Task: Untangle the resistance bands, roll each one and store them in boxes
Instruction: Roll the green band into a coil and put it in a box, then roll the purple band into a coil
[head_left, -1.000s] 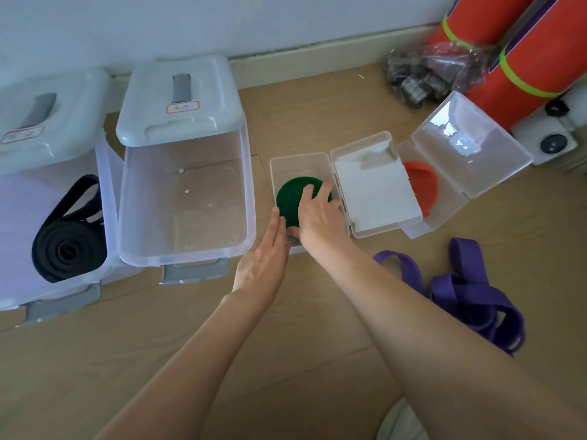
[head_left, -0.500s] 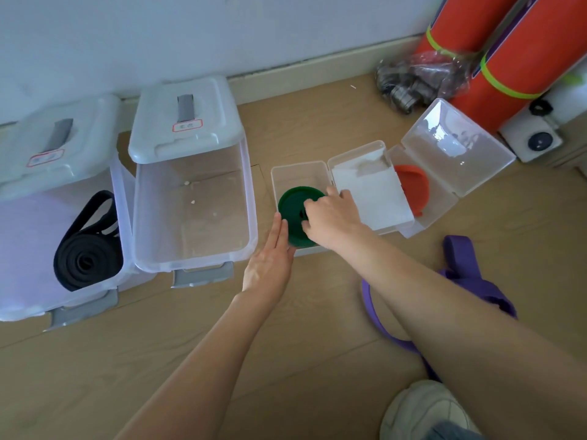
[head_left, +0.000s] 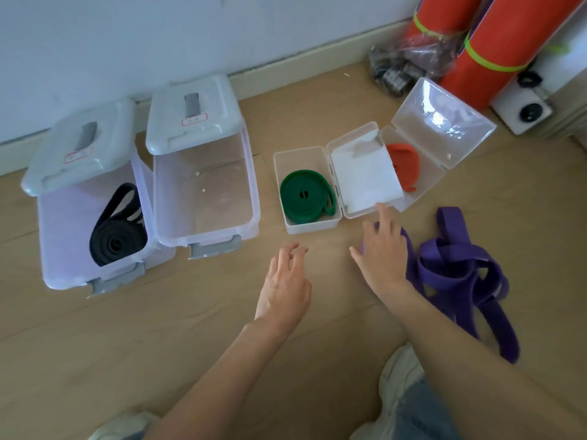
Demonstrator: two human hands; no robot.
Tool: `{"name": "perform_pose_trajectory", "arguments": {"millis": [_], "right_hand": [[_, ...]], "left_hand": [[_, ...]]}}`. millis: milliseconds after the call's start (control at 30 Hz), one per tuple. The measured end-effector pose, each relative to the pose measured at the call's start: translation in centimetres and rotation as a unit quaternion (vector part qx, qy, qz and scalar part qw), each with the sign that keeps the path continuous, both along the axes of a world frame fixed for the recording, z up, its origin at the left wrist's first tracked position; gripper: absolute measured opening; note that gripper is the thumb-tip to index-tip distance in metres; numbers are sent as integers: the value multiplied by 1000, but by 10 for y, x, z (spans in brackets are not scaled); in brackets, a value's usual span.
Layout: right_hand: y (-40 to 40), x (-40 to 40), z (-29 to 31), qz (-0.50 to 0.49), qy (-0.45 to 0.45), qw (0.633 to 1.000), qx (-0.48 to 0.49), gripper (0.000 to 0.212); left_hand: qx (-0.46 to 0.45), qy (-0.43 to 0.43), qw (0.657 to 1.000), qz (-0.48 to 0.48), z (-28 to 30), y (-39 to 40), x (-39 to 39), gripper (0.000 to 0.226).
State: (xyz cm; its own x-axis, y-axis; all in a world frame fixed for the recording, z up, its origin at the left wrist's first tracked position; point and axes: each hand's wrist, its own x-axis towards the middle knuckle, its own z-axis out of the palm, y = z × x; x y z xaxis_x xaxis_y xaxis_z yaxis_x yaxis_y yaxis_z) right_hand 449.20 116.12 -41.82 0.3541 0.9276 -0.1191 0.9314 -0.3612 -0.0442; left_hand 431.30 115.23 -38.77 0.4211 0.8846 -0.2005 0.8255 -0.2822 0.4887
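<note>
green band (head_left: 304, 195): rolled into a coil and lodged inside the small white box (head_left: 309, 226) at centre frame; one loose loop is seen along the right wall of the box.
small white box lid (head_left: 365, 176): hinged open to the right, partly overlapping the neighbouring clear box (head_left: 427, 181).
orange band (head_left: 405, 166): coiled, housed in the clear box at upper right of centre; partly hidden by the white lid. its own clear lid (head_left: 443, 122) is stood open behind.
purple band (head_left: 460, 265): found loose and knotted on the wooden floor (head_left: 190, 328) at right of frame, not rolled, not boxed.
black band (head_left: 117, 233): coiled in the large bin (head_left: 63, 271) at left of frame, with a loop trailing upward; grey lid propped on the rear edge.
second large bin (head_left: 206, 223): located just right of the first; no band is noted inside; grey lid propped likewise.
left hand (head_left: 284, 287): held over bare floor below the small white box; grip loosely spread, fingers curled, nothing held.
right hand (head_left: 382, 252): placed just left of the purple band, forefinger extended toward the front edge of the white lid; grip spread, nothing pinched. contact with the purple band cannot be determined.
background: orange rolled mats (head_left: 495, 42) are leaned against the wall at upper right.
</note>
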Motion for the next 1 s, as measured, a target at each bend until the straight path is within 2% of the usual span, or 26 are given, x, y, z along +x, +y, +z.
{"name": "perform_pose_trajectory", "arguments": {"millis": [100,233,333,467,533,600,633,667,733,767,800,833,867,933,1000], "right_hand": [[-22,-8,-6,-38,24,999,-13,67],[-16,9,-18,7,64,997,-34,64],[5,29,-17,85,45,995,-40,55],[37,46,11,154,114,980,-56,31],[31,45,16,120,152,981,14,22],[10,38,10,14,169,977,127,24],[0,33,6,-42,170,974,143,28],[-7,31,1,-88,178,975,103,39],[-11,27,-11,-114,207,968,-80,61],[-10,24,-14,-105,228,957,-144,56],[-7,20,-13,-99,253,949,-158,38],[-4,15,-10,-96,267,949,-137,17],[0,11,-4,-83,280,951,-103,7],[10,9,13,-32,286,957,-44,14],[14,11,44,20,262,965,-3,7]], "left_hand": [[-15,14,1000,-6,2,1,-2,56],[-16,34,999,-25,-2,0,1,58],[-10,82,995,-51,-8,4,3,66],[5,131,989,-72,-20,29,22,75],[-16,156,985,-73,-25,39,32,76],[-16,181,980,-84,-31,44,38,77],[-12,187,978,-90,-32,45,40,78],[-9,189,978,-93,-33,47,42,77],[-3,188,977,-99,-33,51,45,76],[-6,181,979,-99,-32,52,44,76],[-14,164,982,-94,-30,51,42,76],[-22,133,987,-89,-28,48,39,77],[-41,90,991,-89,-26,45,35,81],[-139,-15,985,-105,-15,37,30,96],[-205,-105,968,-96,1,36,30,113]]}}
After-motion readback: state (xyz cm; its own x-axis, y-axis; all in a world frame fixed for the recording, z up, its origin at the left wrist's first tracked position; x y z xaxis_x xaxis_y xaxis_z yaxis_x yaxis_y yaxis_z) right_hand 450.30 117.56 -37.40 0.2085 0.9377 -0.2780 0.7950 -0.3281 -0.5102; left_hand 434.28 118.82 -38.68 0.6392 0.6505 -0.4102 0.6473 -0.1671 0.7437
